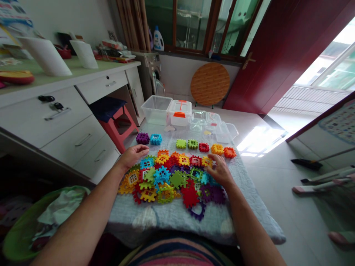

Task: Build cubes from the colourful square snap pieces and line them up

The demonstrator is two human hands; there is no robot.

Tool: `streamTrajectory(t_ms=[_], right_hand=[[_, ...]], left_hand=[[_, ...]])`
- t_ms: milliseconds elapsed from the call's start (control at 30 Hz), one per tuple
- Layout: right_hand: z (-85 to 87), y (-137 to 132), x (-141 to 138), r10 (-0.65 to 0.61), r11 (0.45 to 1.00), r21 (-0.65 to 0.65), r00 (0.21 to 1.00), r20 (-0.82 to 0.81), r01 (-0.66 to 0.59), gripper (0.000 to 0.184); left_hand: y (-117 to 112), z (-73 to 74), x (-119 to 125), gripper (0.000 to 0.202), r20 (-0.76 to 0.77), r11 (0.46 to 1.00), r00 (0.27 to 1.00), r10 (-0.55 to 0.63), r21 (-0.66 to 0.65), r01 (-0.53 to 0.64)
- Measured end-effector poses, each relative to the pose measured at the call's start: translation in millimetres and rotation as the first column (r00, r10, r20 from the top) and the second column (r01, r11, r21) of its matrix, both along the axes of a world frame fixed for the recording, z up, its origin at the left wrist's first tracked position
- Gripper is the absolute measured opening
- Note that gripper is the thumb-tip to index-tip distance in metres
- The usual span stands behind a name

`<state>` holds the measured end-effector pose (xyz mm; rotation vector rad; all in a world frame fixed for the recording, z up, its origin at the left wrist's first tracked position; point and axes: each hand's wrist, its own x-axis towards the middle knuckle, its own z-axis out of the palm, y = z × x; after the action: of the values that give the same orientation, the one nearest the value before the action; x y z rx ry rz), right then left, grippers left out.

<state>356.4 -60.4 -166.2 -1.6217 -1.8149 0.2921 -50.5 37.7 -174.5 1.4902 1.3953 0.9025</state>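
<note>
A pile of interlocking plastic building tiles in many colours lies on the cloth-covered table (127, 212). My left hand (133, 156) hovers at the pile's upper left edge, fingers stretched out and holding nothing that I can see; a light blue window tile (146, 163) is nearest to it. On the pile's right side, the thumb and fingers of my right hand (221, 170) are around the edge of a yellow window tile (206, 161). Beyond the pile stand a purple block (142, 138), a blue block (155, 139), and a row with a green block (192, 144), a red block (203, 147) and an orange block (229, 152).
Clear plastic bins (156, 107) line the table's far end, one with an orange-latched lid (180, 107). A pink stool (115, 127) and white drawers (83, 140) stand to the left. A green laundry basket (16, 236) sits at lower left.
</note>
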Motion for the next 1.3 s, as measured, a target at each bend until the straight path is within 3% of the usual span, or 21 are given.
streamTrajectory(t_ms=[100,200,333,433,533,633,733,833,933,1033,1133,1300], right_hand=[[-1.1,-1,-1,0.016,1.000,0.007,1.000,0.005,-0.016,0.041],[4.9,-1,-9,0.047,0.998,0.028,0.999,0.018,-0.048,0.031],[22.1,6,-33,0.250,0.968,-0.007,0.964,0.087,-0.250,0.019],[31.8,19,-52,0.358,0.934,-0.064,0.917,0.175,-0.352,0.025],[32.6,31,-67,0.403,0.915,-0.140,0.879,0.256,-0.379,0.036],[28.5,38,-77,0.416,0.908,-0.195,0.855,0.310,-0.371,0.029],[27.5,39,-82,0.407,0.913,-0.153,0.864,0.295,-0.378,0.015],[34.0,37,-74,0.365,0.931,-0.063,0.914,0.176,-0.360,0.014],[42.9,33,-49,0.205,0.979,-0.002,0.978,-0.023,-0.205,0.020],[45.3,27,-13,0.035,0.997,-0.060,0.978,-0.205,-0.049,0.022],[37.4,20,13,-0.035,0.987,-0.157,0.950,-0.311,-0.015,0.023],[14.9,15,17,-0.047,0.968,-0.250,0.944,-0.327,-0.038,0.021]], left_hand=[[1,-2.0,5,0.045,-0.082,0.999,0.996,0.021,0.049,-0.017],[-3,-3.1,7,0.045,-0.063,0.997,0.998,0.014,0.076,-0.009],[-10,-1.7,5,0.045,-0.009,0.998,1.000,-0.021,0.059,0.022],[-12,1.1,5,0.046,0.014,0.999,1.000,-0.017,0.051,0.016],[-13,4.5,6,0.046,0.047,0.999,0.999,-0.001,0.049,-0.002],[-13,6.8,7,0.048,0.075,0.998,0.997,0.017,0.053,-0.021],[-13,7.1,6,0.049,0.080,0.998,0.996,0.024,0.061,-0.029],[-13,6.2,5,0.048,0.064,0.997,0.998,0.024,0.072,-0.028],[-13,5.0,4,0.049,0.052,0.996,0.998,0.028,0.083,-0.032],[-12,1.9,3,0.048,0.033,0.995,0.999,0.034,0.097,-0.037],[-10,-3.1,0,0.045,0.006,0.995,1.000,0.029,0.099,-0.030],[-8,-8.1,-2,0.043,0.012,0.995,1.000,0.023,0.099,-0.024]])
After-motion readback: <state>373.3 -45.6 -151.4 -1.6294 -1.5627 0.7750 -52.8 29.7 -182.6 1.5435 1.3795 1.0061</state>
